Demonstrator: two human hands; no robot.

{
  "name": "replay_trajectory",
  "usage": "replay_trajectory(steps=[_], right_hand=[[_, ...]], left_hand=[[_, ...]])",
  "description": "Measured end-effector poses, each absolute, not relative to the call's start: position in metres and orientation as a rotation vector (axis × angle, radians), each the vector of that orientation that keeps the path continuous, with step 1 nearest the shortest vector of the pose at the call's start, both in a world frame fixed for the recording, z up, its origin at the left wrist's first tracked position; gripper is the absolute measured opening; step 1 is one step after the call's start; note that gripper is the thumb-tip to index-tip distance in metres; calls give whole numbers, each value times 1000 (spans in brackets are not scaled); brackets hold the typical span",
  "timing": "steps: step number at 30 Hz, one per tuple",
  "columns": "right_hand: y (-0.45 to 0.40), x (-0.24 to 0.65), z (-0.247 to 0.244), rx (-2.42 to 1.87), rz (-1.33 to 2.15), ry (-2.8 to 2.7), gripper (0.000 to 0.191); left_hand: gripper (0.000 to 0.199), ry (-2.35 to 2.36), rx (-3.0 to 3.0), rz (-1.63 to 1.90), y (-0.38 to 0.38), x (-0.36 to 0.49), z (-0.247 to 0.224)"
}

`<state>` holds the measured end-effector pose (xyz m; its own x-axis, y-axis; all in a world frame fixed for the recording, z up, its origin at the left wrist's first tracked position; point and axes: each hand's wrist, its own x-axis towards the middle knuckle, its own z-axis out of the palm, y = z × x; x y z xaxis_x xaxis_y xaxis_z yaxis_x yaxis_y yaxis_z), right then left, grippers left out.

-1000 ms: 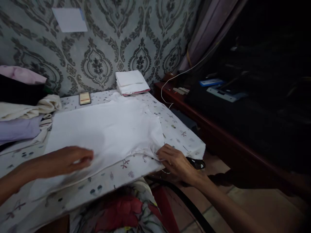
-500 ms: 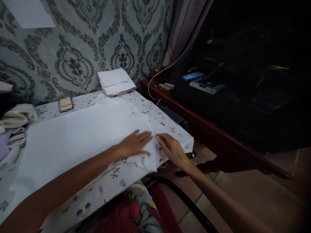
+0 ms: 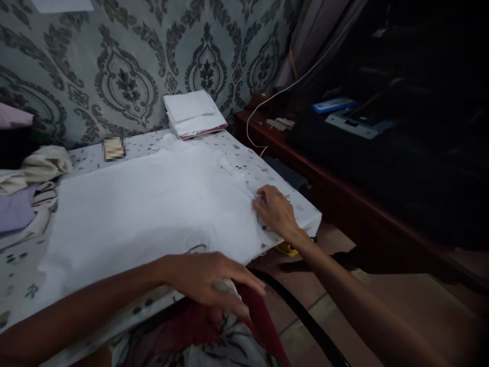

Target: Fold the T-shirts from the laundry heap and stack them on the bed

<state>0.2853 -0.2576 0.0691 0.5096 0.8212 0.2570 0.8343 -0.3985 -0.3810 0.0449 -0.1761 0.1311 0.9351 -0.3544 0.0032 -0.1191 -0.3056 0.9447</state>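
Note:
A white shirt (image 3: 153, 204) lies spread out on a table (image 3: 15, 275) covered with a leaf-patterned cloth. My right hand (image 3: 277, 211) is at the shirt's right edge, fingers curled and closed on the fabric there. In front of the table's near edge hovers my left hand (image 3: 210, 280), over my lap. Its fingers are apart, with nothing in them, and it is off the shirt.
Folded white cloths (image 3: 194, 114) are stacked at the back. A small blurred box (image 3: 114, 148) stands near the wall. Crumpled clothes (image 3: 46, 163) lie at the left. To the right is a dark red wooden table (image 3: 344, 204) with a white cable (image 3: 284, 89) beside it.
My left hand has lifted off the shirt and come back toward me past the table edge. My right hand stays at the shirt's right edge. The view has shifted slightly.

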Motion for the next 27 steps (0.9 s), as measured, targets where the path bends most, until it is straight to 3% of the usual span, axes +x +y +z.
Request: replay_trajectory(steps=[2, 6, 11, 15, 19, 22, 27], right_hand=[[-257, 277, 74, -2241, -137, -1385, 27], [-257, 243, 86, -1889, -5, -1785, 27], [-276, 211, 94, -1579, 334, -2129, 21], [-292, 209, 102, -1572, 544, -2113, 35], [-271, 205, 100, -1471, 556, -2052, 35], [-236, 192, 90, -1343, 305, -2060, 25], [-183, 159, 73, -1130, 105, -2341, 43]], left_hand=[[45, -98, 1950, -70, -151, 38, 131], [41, 392, 2417, 195, -114, 21, 100], [44, -7, 2579, -38, -154, -16, 91], [44, -130, 2293, -90, -167, -46, 120], [51, 611, 2434, 207, -133, -80, 117], [64, 1129, 2573, 147, -119, -115, 94], [73, 1458, 2665, 38, -147, -175, 64]])
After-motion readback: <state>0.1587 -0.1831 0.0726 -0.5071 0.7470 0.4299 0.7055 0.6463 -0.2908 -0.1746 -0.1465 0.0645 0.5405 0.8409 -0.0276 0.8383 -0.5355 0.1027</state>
